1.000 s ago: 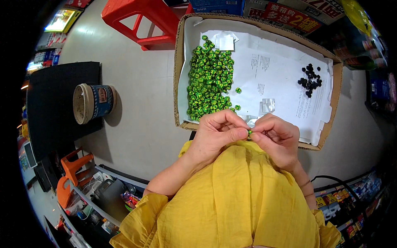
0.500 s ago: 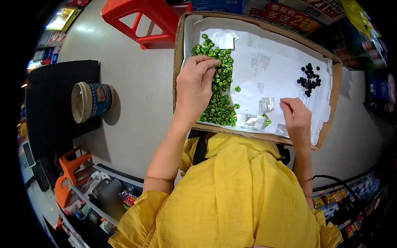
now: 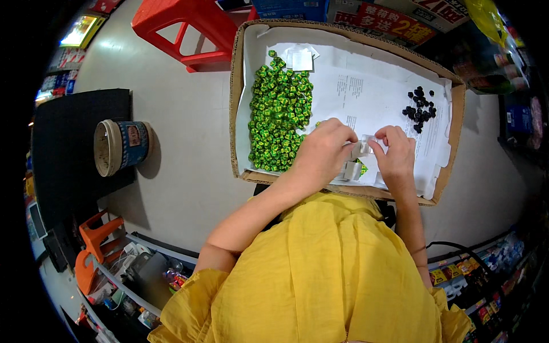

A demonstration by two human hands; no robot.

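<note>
My left hand (image 3: 325, 150) is over the front middle of the cardboard tray (image 3: 235, 108), its thumb and fingers pinched together; what they hold, if anything, is too small to make out. Close on its right, my right hand (image 3: 398, 155) pinches the edge of a small clear plastic bag (image 3: 367, 144). Just below the hands lies another small silvery bag (image 3: 352, 170), with a few green dice (image 3: 362, 167) beside it. A large heap of green many-sided dice (image 3: 280, 108) covers the tray's left side. Black dice (image 3: 420, 108) form a small loose cluster at the right.
White paper (image 3: 383, 74) lines the tray. Small white squares (image 3: 301, 59) lie at its far left. Beyond stand a red plastic stool (image 3: 197, 60) and printed boxes (image 3: 389, 23). On the left is a bucket (image 3: 123, 146); store shelves run along the lower edges.
My left hand has moved right from the heap of green dice to the small bag by my right hand. The right hand has shifted slightly left, onto that bag.
</note>
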